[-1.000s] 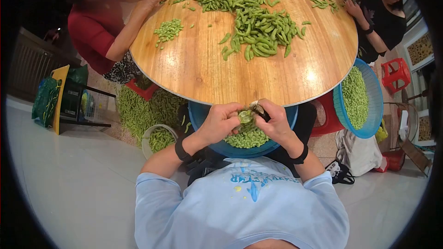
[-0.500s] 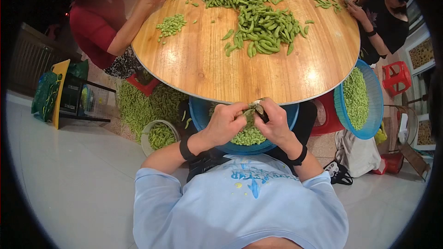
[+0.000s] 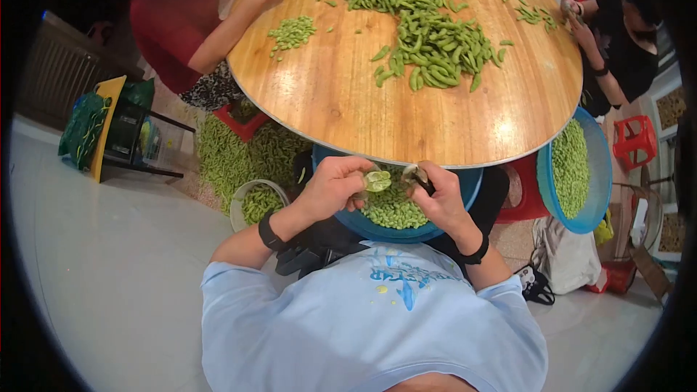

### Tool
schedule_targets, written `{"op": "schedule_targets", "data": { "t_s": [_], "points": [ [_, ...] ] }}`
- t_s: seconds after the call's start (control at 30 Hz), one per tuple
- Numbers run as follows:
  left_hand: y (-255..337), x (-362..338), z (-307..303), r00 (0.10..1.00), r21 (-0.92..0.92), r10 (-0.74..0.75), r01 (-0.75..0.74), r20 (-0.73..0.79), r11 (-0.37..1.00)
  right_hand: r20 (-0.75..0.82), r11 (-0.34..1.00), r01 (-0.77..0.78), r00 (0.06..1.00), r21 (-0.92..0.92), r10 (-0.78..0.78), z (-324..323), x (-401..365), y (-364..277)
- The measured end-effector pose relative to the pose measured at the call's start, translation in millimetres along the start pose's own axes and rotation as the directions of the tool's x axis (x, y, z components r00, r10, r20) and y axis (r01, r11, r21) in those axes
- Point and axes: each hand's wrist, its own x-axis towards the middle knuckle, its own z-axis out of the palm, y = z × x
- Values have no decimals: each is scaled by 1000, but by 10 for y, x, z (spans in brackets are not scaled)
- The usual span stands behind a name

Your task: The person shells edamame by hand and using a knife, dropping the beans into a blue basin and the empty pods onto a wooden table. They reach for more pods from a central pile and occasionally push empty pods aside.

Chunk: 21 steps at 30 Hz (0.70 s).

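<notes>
Pinched in my left hand [image 3: 330,189] is a split edamame pod [image 3: 377,181], its pale inside turned up. My right hand [image 3: 441,199] is closed on a small dark thing [image 3: 422,180] that I cannot make out, and a pale cover seems to sit at its thumb tip. The hands are a little apart, over a blue basin [image 3: 396,234] in front of my lap. Shelled green beans [image 3: 392,209] lie in that basin. Its far side is hidden under the table edge.
A round wooden table [image 3: 319,101] bears a big heap of pods [image 3: 443,51] and a small pile of beans [image 3: 292,31]. Pods [image 3: 218,156] cover the floor at left beside a white bucket [image 3: 237,216]. A blue basket [image 3: 597,196] stands right. Two people work across the table.
My hands have moved apart, the left one leftward with the pod, which now shows its opened inside. The view has shifted slightly, so the table sits further right.
</notes>
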Motion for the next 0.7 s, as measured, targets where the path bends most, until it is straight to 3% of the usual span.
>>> {"op": "schedule_targets", "data": {
  "t_s": [0.07,0.1,0.13,0.2,0.23,0.3,0.33,0.4,0.53,0.7],
  "points": [
    [32,-68,-208,1000,79,19,-17,-23,997,-22,999,38,999,-5,-38,-45,-7,-3],
    [46,-131,-344,989,436,147,-125,-17,891,27,998,51,998,-37,-50,-96,-31,-25],
    [54,-198,-481,964,728,263,-206,36,653,76,995,63,995,-71,-58,-146,-58,-47],
    [-26,-378,-739,971,996,237,-43,24,76,85,993,103,992,-52,-98,-178,-109,-50],
    [-58,-350,-787,970,997,241,-46,29,68,56,993,-44,998,112,37,-160,-144,-31],
    [-65,-318,-841,916,1000,402,3,-2,-3,52,864,-278,958,420,283,-116,-145,-81],
    [36,-247,-787,911,1000,413,4,0,-10,46,868,-265,962,419,271,-101,-127,-89],
    [281,82,-565,845,926,519,-291,130,241,204,623,-360,929,694,310,-78,-128,-69],
    [308,1069,-435,699,834,690,-485,189,264,303,382,-471,854,795,423,44,-219,-21],
    [290,1679,-321,780,925,626,-234,-6,300,306,300,-443,861,845,407,77,-298,40]
  ]
}}
